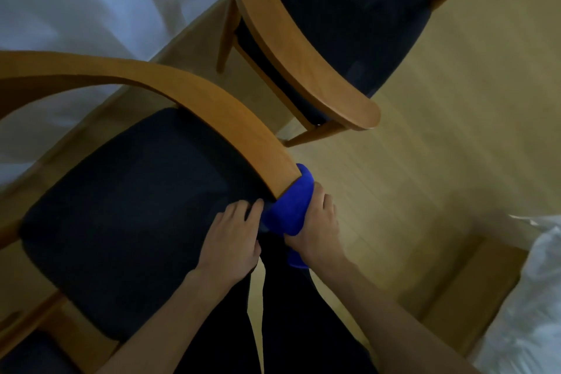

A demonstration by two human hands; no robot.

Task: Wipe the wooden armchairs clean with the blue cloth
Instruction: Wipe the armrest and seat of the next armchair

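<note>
Two wooden armchairs with dark seat cushions stand below me. The near armchair (194, 100) fills the left and centre; its curved armrest ends just above my hands. The far armchair (291, 48) stands at the top centre. My right hand (318, 228) grips the blue cloth (288, 209), which is wrapped around the tip of the near chair's armrest. My left hand (230, 240) rests flat on the front edge of the near chair's dark seat, fingers spread, touching the cloth's left side.
White curtains (91, 3) hang at the upper left. A bed with white bedding (528, 297) on a wooden base sits at the lower right. Light wooden floor (440, 130) lies between the chairs and the bed. My dark-trousered legs (291, 313) are below the hands.
</note>
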